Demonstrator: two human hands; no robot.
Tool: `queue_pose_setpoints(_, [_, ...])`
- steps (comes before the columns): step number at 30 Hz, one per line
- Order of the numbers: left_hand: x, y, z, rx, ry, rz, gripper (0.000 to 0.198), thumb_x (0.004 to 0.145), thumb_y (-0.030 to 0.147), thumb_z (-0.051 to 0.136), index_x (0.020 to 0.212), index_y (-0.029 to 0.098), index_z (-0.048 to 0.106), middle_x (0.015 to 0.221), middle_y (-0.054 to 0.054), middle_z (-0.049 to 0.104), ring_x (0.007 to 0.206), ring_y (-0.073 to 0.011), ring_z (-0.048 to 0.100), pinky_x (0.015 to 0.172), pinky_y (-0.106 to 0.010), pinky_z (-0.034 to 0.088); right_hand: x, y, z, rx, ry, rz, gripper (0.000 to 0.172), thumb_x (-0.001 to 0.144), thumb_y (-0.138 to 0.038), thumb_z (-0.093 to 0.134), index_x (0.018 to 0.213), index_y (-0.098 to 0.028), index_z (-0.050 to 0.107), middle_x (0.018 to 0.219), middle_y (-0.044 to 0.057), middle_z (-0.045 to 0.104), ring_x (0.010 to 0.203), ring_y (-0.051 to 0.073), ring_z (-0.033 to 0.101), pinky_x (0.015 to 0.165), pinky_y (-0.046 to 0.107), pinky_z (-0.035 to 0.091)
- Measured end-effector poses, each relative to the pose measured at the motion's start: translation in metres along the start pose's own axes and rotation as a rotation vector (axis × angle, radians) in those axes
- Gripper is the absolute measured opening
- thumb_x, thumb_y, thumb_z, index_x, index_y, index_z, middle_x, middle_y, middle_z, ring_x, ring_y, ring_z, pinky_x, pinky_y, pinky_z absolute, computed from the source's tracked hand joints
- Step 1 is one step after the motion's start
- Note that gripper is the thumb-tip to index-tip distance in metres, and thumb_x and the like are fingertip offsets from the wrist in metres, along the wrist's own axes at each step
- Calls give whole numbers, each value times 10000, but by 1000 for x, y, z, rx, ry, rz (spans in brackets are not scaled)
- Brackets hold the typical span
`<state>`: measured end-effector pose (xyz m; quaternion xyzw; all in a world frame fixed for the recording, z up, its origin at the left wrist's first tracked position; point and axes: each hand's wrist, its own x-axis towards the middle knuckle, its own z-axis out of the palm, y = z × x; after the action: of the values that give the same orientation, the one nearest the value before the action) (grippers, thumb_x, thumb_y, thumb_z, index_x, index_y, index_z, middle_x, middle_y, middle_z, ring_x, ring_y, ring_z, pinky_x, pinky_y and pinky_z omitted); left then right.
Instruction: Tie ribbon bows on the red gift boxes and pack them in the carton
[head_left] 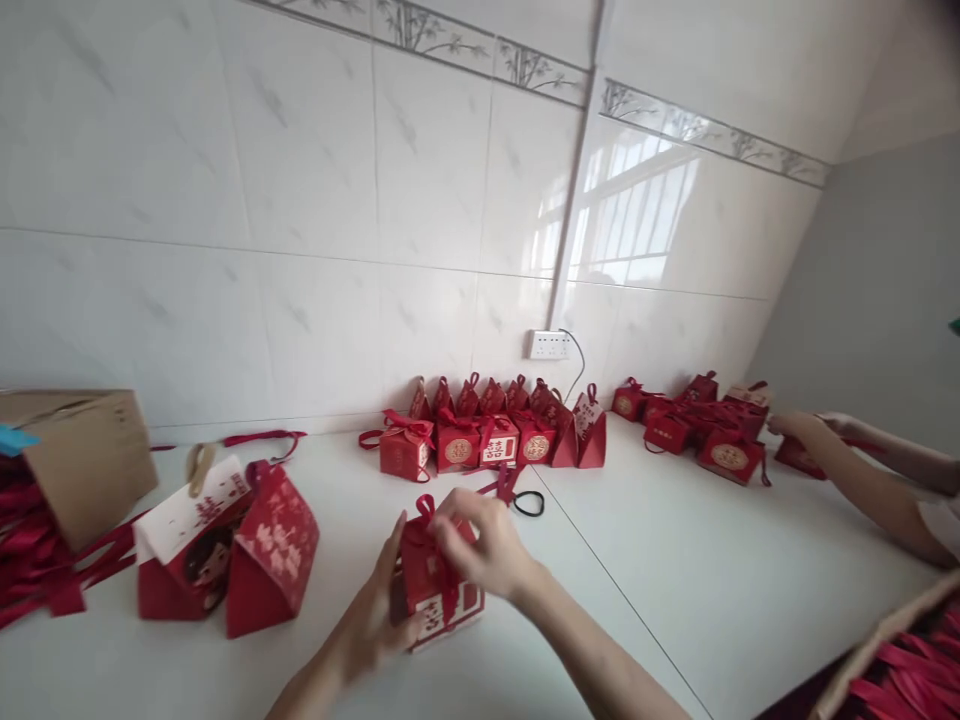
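Note:
A small red gift box (418, 572) with a white printed panel stands on the white table in front of me. My left hand (369, 612) is wrapped around its left side, the fingers slightly blurred. Over the top, my right hand (489, 540) has its fingers bent and pinched at the red ribbon (425, 508), which loops above the lid and hangs down the front. The fingertips partly hide the ribbon. Left of the box stand two larger tent-shaped red boxes, one with a white flap (187, 510) and one with pale flowers (276, 545).
Behind are rows of red boxes (457, 445) along the tiled wall. A black loop (529, 503) lies nearby. At left is a cardboard box (94, 470) with red ribbons; a basket (855, 665) of ribbons sits front right. Another person's hands (799, 430) handle boxes at right.

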<state>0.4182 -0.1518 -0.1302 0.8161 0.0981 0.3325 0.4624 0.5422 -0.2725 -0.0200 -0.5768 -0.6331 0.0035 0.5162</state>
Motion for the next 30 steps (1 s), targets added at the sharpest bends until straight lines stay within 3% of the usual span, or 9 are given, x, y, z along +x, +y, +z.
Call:
queue_pose_setpoints(3, [6, -3, 0, -89, -51, -39, 894, 709, 447, 605, 1446, 332, 111, 1304, -92, 547, 1134, -319, 564, 912, -489, 491, -9, 50, -23, 86, 195, 278, 287, 839, -398, 467, 674, -181, 555, 710, 50, 629, 691, 162, 578, 686, 293, 472])
queue_pose_setpoints(8, [28, 13, 20, -62, -121, -125, 991, 638, 367, 643, 1456, 239, 97, 1314, -142, 519, 1157, -348, 538, 934, -499, 465, -29, 99, -20, 257, 174, 466, 380, 865, -484, 371, 978, -168, 550, 1003, 89, 630, 937, 195, 606, 785, 326, 497])
queue_pose_setpoints(12, [31, 21, 32, -111, -110, -127, 1029, 612, 349, 647, 1460, 224, 79, 1293, -129, 532, 1122, -325, 565, 918, -459, 482, -38, 96, -17, 372, 100, 535, 425, 868, -498, 377, 1134, -192, 503, 1118, 74, 596, 1042, 196, 568, 914, 348, 441])
queue_pose_setpoints(15, [25, 20, 30, -110, -59, -3, 1019, 632, 300, 651, 1461, 278, 57, 1305, -105, 526, 1078, -295, 597, 868, -442, 515, -37, 86, -20, 425, 45, 534, 378, 850, -497, 432, 1054, -192, 522, 1052, 63, 617, 992, 206, 586, 887, 346, 455])
queue_pose_setpoints(18, [20, 23, 24, 8, -99, 122, 1033, 665, 255, 623, 1457, 296, -39, 1378, -94, 446, 1209, -294, 497, 981, -473, 440, -36, 74, -23, 452, -1, 511, 343, 848, -482, 464, 1019, -191, 525, 1013, 63, 630, 928, 205, 609, 843, 351, 480])
queue_pose_setpoints(21, [21, 29, 21, 157, -40, 139, 1068, 652, 324, 634, 1445, 228, -75, 1329, -134, 463, 1198, -307, 481, 993, -482, 405, -38, 66, -27, 404, 76, 453, 390, 862, -482, 452, 1152, -222, 478, 1158, 82, 591, 1040, 216, 581, 909, 389, 460])
queue_pose_setpoints(25, [26, 31, 17, 246, 183, -6, 1111, 600, 623, 585, 1414, 87, 52, 1076, -143, 576, 973, -277, 571, 842, -423, 458, -43, 63, -31, 220, 197, 357, 431, 860, -497, 461, 1204, -237, 440, 1291, 108, 487, 1201, 239, 474, 1005, 450, 388])
queue_pose_setpoints(28, [28, 32, 9, 208, 225, -166, 788, 734, 661, 352, 1302, 115, 333, 615, 34, 507, 558, -161, 514, 577, -299, 434, -45, 65, -32, 115, 103, 376, 455, 841, -494, 504, 1210, -235, 436, 1269, 114, 482, 1189, 235, 472, 977, 440, 414])
queue_pose_setpoints(30, [30, 35, 4, 224, 241, -225, 536, 785, 587, 321, 1025, 159, 534, 525, 53, 428, 500, -138, 454, 529, -267, 385, -44, 67, -35, 82, 107, 416, 440, 850, -509, 480, 1187, -228, 448, 1247, 112, 496, 1158, 227, 491, 936, 413, 441])
